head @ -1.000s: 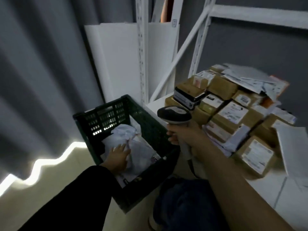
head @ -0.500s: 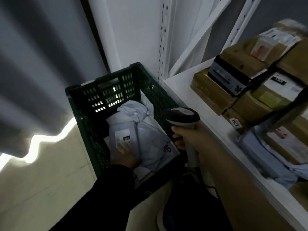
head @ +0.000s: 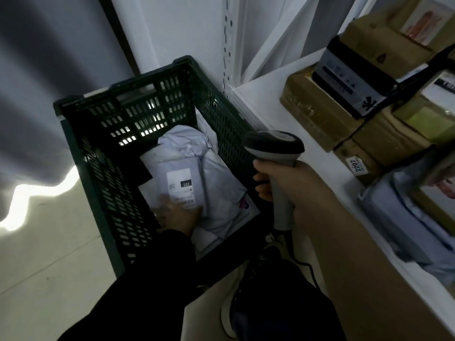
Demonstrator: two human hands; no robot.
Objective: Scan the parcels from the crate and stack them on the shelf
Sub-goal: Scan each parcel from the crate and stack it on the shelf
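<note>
- The right hand [head: 299,190] holds the scanner [head: 273,145] by its handle, fingers closed around it, just beside the crate [head: 103,153].
- The left hand [head: 178,216] touches a grey parcel [head: 182,178] lying inside the crate. The hand is blurred, so I cannot tell if its fingers grip.
- Brown boxes [head: 317,112] lie on the shelf [head: 268,92].

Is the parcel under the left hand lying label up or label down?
Label up: the white label on the parcel faces the camera. It lies inside the crate, left hand on its near end.
</note>
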